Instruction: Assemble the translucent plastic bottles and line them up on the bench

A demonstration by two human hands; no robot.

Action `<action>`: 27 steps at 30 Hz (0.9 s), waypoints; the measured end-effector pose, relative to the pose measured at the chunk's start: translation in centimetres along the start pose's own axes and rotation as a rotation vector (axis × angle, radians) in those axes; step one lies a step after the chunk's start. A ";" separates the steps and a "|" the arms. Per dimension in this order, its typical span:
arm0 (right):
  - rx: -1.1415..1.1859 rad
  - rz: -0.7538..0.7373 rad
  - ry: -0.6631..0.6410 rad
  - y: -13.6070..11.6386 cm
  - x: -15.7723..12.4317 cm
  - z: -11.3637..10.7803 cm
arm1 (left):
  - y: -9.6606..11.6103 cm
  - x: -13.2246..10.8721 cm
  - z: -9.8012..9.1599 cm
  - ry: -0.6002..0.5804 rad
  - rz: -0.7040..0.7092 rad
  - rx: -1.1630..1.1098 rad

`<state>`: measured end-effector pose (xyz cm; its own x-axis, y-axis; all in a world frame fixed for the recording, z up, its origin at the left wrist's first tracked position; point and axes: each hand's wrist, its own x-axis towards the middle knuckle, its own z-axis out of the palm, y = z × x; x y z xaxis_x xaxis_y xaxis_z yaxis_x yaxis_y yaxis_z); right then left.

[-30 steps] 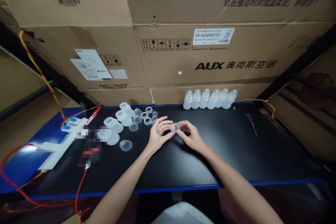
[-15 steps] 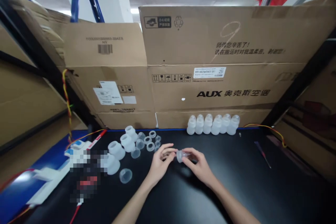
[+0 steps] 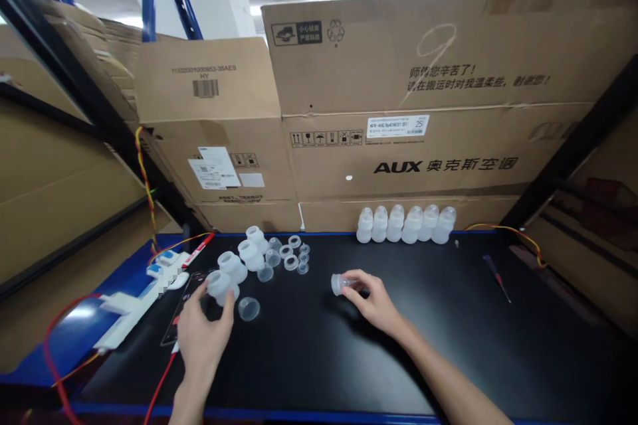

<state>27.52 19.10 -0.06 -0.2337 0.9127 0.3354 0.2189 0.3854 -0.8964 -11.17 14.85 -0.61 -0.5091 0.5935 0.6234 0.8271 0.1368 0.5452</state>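
My left hand [image 3: 207, 325] is at the nearest white baby bottle [image 3: 222, 282], thumb on its right side and fingers on its left, closed round it. The bottle has no cap and stands at the front of several open bottle bodies [image 3: 252, 255]. My right hand [image 3: 366, 292] is closed on a translucent collar ring [image 3: 337, 284] over the middle of the table. The ring's open side faces left, and a clear part behind it, apparently a nipple, is mostly hidden by my fingers. A clear dome cap [image 3: 249, 309] lies just right of my left hand.
More clear caps [image 3: 265, 271], several rings [image 3: 291, 262] and small nipples [image 3: 303, 267] lie right of the bottles. A row of capped bottles [image 3: 413, 224] stands at the back against the cardboard [image 3: 323, 172]. A screwdriver [image 3: 496, 277] lies right; a power strip [image 3: 134, 309] and cables run left.
My left hand has left the ring and moved left to the nearest bottle. My right hand keeps the ring in about the same place. The camera view has shifted slightly.
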 end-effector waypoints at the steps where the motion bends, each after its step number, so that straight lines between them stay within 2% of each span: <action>1: -0.003 -0.006 0.004 -0.1 0.0 -0.1 | 0.0 -0.2 -0.1 -0.025 -0.017 0.007; 7: -0.028 -0.041 0.032 -0.3 0.0 -0.7 | 1.6 0.3 -0.6 0.047 0.001 0.029; 9: -0.035 -0.045 0.029 -0.3 0.0 -0.6 | 2.0 0.6 -0.6 0.016 -0.023 0.040; 13: -0.038 -0.043 0.002 -0.3 -0.1 -0.3 | 2.2 0.9 -0.6 -0.155 -0.147 0.105; 15: -0.040 -0.043 -0.007 -0.3 -0.2 -0.2 | 2.2 1.0 -0.8 -0.129 -0.150 0.110; 17: -0.044 -0.043 -0.007 -0.4 -0.3 -0.1 | 2.7 1.3 -1.2 0.004 -0.068 0.052; 19: -0.041 -0.039 -0.003 -0.4 -0.3 -0.1 | 4.0 1.6 -1.6 0.119 0.094 -0.064; 21: -0.032 -0.024 0.014 -0.4 -0.2 -0.1 | 6.0 1.7 -1.6 0.129 0.318 -0.198; 24: 0.000 0.019 0.069 -0.3 0.1 -0.5 | 10.2 1.1 -0.5 -0.043 0.626 -0.367; 27: 0.085 0.064 0.130 -0.2 0.6 -1.4 | 14.2 -0.1 2.2 -0.348 0.699 -0.489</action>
<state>28.61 19.72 0.72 -0.0958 0.9470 0.3066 0.1472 0.3182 -0.9365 1.17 18.45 5.86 0.2349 0.6308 0.7395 0.6862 -0.6464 0.3334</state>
